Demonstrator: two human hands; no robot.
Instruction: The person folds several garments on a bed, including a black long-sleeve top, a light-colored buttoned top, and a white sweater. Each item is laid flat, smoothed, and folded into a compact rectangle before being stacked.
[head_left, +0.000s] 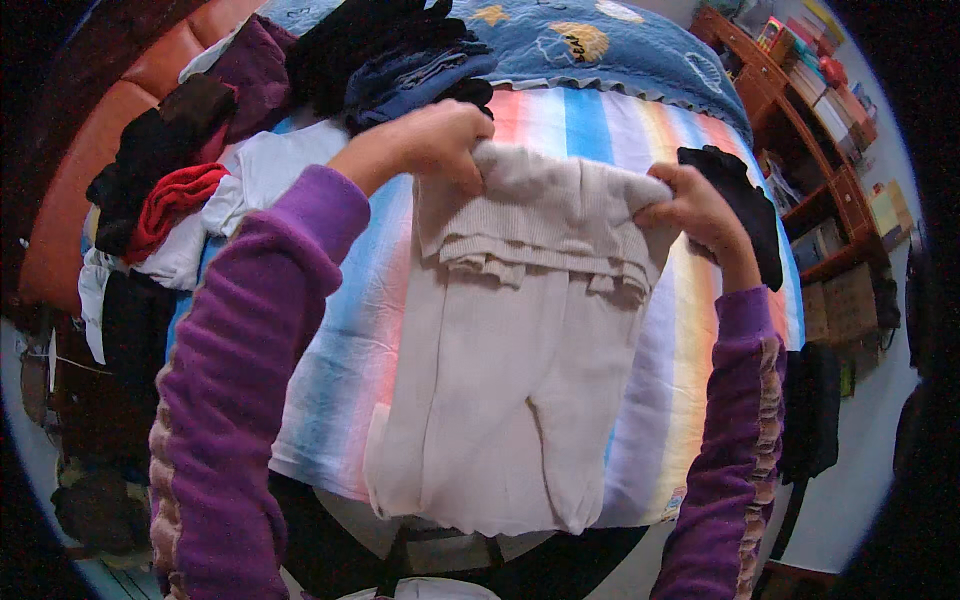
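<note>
A cream knitted garment (495, 352) lies before me on a striped sheet (330, 405), its lower end reaching the sheet's front edge. Its upper part is folded over towards me, with ribbed edges and a few drawn-in bits hanging at the fold. My left hand (439, 142) pinches the fold's upper left corner between thumb and fingers. At the upper right corner, my right hand (690, 202) grips the same fold. Both hands hold the cloth bunched, so the fold looks slightly raised. The fingertips behind the cloth are partly hidden.
Dark folded clothes (420, 67) are stacked beyond my left hand. More clothing, including a red piece (176, 202) and a white one (285, 161), is heaped at left. A black garment (739, 210) lies right. Behind are a blue quilt (645, 52) and wooden shelves (825, 157).
</note>
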